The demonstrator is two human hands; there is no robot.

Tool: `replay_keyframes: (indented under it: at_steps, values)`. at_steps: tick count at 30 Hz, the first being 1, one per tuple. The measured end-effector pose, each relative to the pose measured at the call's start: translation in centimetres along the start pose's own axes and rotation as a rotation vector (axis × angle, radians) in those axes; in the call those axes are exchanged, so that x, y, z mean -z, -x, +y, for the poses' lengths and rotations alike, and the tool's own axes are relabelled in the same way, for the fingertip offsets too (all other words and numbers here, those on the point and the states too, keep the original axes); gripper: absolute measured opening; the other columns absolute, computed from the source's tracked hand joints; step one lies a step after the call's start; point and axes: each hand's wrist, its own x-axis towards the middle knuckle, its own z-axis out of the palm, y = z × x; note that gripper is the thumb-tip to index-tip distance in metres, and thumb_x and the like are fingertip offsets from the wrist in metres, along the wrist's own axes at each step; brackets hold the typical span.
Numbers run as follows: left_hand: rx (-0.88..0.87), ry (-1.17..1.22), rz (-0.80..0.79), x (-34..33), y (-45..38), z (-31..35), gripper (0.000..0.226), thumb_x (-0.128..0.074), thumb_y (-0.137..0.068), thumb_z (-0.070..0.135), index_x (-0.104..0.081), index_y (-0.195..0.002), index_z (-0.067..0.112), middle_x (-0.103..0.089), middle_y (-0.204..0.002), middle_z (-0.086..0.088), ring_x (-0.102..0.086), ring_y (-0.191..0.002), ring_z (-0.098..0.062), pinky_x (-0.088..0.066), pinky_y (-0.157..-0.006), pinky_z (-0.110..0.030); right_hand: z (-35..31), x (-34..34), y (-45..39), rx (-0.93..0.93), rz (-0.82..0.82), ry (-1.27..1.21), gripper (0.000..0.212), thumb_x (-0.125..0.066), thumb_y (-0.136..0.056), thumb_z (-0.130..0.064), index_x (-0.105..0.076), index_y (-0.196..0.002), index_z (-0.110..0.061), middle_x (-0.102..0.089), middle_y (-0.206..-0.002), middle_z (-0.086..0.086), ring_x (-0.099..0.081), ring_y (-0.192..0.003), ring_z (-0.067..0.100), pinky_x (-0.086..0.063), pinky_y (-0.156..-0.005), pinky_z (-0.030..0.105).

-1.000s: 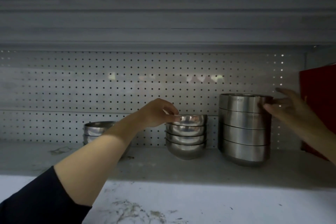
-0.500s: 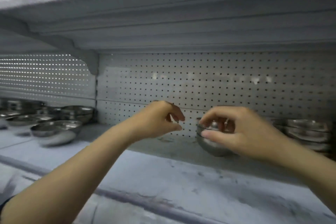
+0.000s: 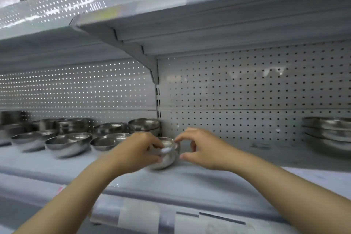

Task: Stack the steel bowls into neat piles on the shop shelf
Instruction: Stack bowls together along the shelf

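Small bowl [image 3: 167, 155], centre frame: your left hand [image 3: 136, 151] grips it, right hand [image 3: 201, 148] pinches its rim. Loose bowls [image 3: 66, 143] (left of frame) remain unstacked; pile [image 3: 328, 135] at right edge done.

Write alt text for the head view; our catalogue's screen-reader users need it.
Two bare hands meet at a small steel bowl on a grey shop shelf: the left hand grips its near side, the right hand touches its rim. Loose bowls crowd the shelf to the left; a pile stands far right against the pegboard.
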Motion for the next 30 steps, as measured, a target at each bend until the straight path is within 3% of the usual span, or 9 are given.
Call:
replay_keyframes:
  at_steps: [2, 4, 7, 10, 14, 19, 23, 27, 30]
  values:
    - [0.0, -0.031, -0.056, 0.1, 0.3, -1.9, 0.022, -0.071, -0.075, 0.027, -0.071, -0.097, 0.023, -0.068, -0.089, 0.001, -0.059, -0.079, -0.012, -0.042, -0.07, -0.021, -0.7, -1.2, -1.2, 0.002, -0.041, 0.033, 0.039, -0.063, -0.087, -0.024, -0.056, -0.126, -0.022, -0.052, -0.114, -0.007, -0.039, -0.075, 0.001, -0.028, -0.062, 0.011]
    - [-0.008, 0.009, -0.078, 0.2, 0.3, -3.0, 0.028, -0.073, -0.075, 0.03, -0.07, -0.103, 0.027, -0.066, -0.092, 0.012, -0.058, -0.081, -0.003, -0.044, -0.074, -0.015, -0.9, -1.8, -2.0, -0.013, -0.074, 0.047, 0.035, -0.062, -0.088, -0.023, -0.058, -0.123, -0.021, -0.056, -0.115, -0.005, -0.042, -0.077, 0.002, -0.031, -0.064, 0.012]
    - [-0.048, 0.014, -0.068, 0.2, 0.3, -4.0, 0.027, -0.076, -0.073, 0.031, -0.071, -0.099, 0.03, -0.065, -0.091, 0.016, -0.057, -0.08, 0.004, -0.044, -0.071, -0.009, -1.0, -2.3, -2.6, -0.033, -0.134, 0.039, 0.023, -0.061, -0.089, -0.021, -0.065, -0.111, -0.02, -0.065, -0.105, -0.002, -0.051, -0.082, 0.008, -0.037, -0.069, 0.02]
    - [-0.086, -0.045, -0.039, 0.3, 0.1, -4.6, 0.014, -0.075, -0.074, 0.031, -0.074, -0.087, 0.029, -0.065, -0.086, 0.018, -0.056, -0.077, 0.004, -0.04, -0.069, -0.006, -0.9, -2.3, -2.6, -0.002, -0.162, 0.05, 0.009, -0.06, -0.089, -0.02, -0.066, -0.094, -0.017, -0.062, -0.09, -0.004, -0.051, -0.079, 0.01, -0.037, -0.066, 0.021]
    - [-0.112, -0.071, -0.025, 0.4, -1.3, -4.0, 0.012, -0.073, -0.076, 0.033, -0.075, -0.087, 0.03, -0.064, -0.081, 0.021, -0.051, -0.068, 0.012, -0.038, -0.064, -0.002, 0.0, -0.9, -2.0, -0.013, -0.13, 0.107, 0.009, -0.059, -0.09, -0.022, -0.063, -0.085, -0.016, -0.063, -0.089, -0.002, -0.054, -0.081, 0.014, -0.044, -0.073, 0.029]
    - [-0.164, -0.02, 0.02, -0.6, -5.6, -0.3, 0.014, -0.071, -0.079, 0.029, -0.074, -0.092, 0.026, -0.067, -0.088, 0.013, -0.051, -0.067, 0.005, -0.038, -0.061, -0.003, 3.2, 2.7, 0.1, -0.114, -0.053, 0.198, 0.015, -0.057, -0.091, -0.025, -0.062, -0.084, -0.013, -0.063, -0.086, 0.0, -0.057, -0.079, 0.018, -0.047, -0.072, 0.031]
    - [-0.238, -0.026, 0.008, -2.1, -10.4, 4.3, 0.018, -0.065, -0.083, 0.028, -0.072, -0.098, 0.022, -0.068, -0.101, 0.002, -0.055, -0.083, -0.012, -0.038, -0.068, -0.017, 6.6, 6.0, 2.8, -0.248, 0.001, 0.274, 0.014, -0.057, -0.092, -0.027, -0.062, -0.091, -0.014, -0.062, -0.09, 0.001, -0.058, -0.081, 0.021, -0.049, -0.074, 0.034]
    - [-0.33, 0.144, 0.057, -3.4, -14.7, 9.2, 0.019, -0.065, -0.084, 0.027, -0.071, -0.101, 0.024, -0.066, -0.101, 0.005, -0.047, -0.07, -0.003, -0.03, -0.059, -0.008, 9.8, 10.2, 5.8, -0.391, 0.051, 0.339, 0.014, -0.057, -0.093, -0.026, -0.065, -0.101, -0.021, -0.064, -0.1, -0.005, -0.06, -0.09, 0.015, -0.051, -0.083, 0.03]
    - [-0.455, 0.261, 0.135, -3.9, -17.8, 13.1, 0.022, -0.066, -0.083, 0.023, -0.071, -0.105, 0.021, -0.069, -0.1, 0.004, -0.05, -0.071, -0.003, -0.033, -0.066, -0.009, 12.0, 14.0, 8.2, -0.432, 0.149, 0.393, 0.016, -0.058, -0.091, -0.025, -0.067, -0.104, -0.022, -0.064, -0.102, -0.007, -0.059, -0.09, 0.012, -0.049, -0.084, 0.027]
